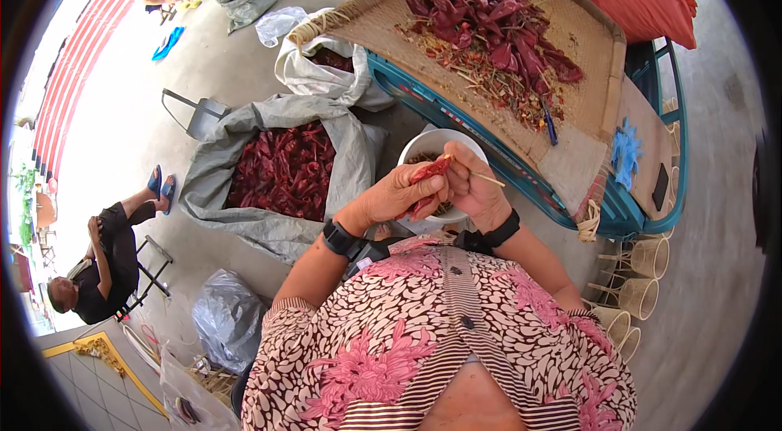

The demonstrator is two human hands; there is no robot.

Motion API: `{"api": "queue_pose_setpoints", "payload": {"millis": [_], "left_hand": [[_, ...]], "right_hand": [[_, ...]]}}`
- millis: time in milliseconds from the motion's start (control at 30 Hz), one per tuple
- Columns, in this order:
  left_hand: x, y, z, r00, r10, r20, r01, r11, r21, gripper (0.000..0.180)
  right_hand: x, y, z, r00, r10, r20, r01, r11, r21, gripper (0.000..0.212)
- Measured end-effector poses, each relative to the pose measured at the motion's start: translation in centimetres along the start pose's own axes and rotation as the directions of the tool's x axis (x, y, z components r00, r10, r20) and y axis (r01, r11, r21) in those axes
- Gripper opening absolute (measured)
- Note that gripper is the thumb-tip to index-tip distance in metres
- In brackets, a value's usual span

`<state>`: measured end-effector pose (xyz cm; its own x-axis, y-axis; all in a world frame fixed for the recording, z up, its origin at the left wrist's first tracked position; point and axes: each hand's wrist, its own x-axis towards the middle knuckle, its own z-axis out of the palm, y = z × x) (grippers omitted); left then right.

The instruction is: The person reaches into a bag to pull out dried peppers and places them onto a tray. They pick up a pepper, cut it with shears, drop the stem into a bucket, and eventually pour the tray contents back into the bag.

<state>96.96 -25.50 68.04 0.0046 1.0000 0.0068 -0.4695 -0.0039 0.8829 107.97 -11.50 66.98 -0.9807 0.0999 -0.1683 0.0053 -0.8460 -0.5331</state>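
Note:
My left hand (401, 193) is closed around a dried red chili pepper (429, 171), whose wrinkled skin shows between thumb and fingers. Right beside it, my right hand (476, 191) is pinched, and a thin pale stick (489, 179) pokes out past its fingers; whether this is a pepper stem or a separate piece I cannot tell. Both hands meet over a white bucket (481, 151) with brownish bits inside, mostly hidden by them. Ahead to the right, a woven tray (391, 19) bears a heap of dried red chilies (505, 15) and loose seeds. A blue pen-like tool (551, 128) lies at the heap's near end.
An open grey sack (204, 178) full of dried chilies stands on my left, a white sack (297, 72) behind it. The tray rests on a teal cart (407, 97) with blue gloves (626, 154) and a phone (660, 186). A dustpan (208, 117) and two seated people (122, 260) are farther left.

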Motion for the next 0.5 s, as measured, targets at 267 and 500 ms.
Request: {"api": "queue_pose_setpoints", "payload": {"millis": [267, 500], "left_hand": [[0.3, -0.3, -1.1, 0.995, 0.021, -0.101, -0.018, 0.999, 0.027, 0.029], [-0.3, -1.3, -1.5, 0.96, -0.084, -0.268, 0.149, 0.961, 0.235, 0.026]], "right_hand": [[0.1, -0.3, 0.6, 0.987, -0.155, -0.039, 0.135, 0.94, -0.314, 0.041], [-0.4, 0.0, -0.2, 0.961, -0.258, -0.104, 0.064, 0.568, -0.821, 0.039]]}}
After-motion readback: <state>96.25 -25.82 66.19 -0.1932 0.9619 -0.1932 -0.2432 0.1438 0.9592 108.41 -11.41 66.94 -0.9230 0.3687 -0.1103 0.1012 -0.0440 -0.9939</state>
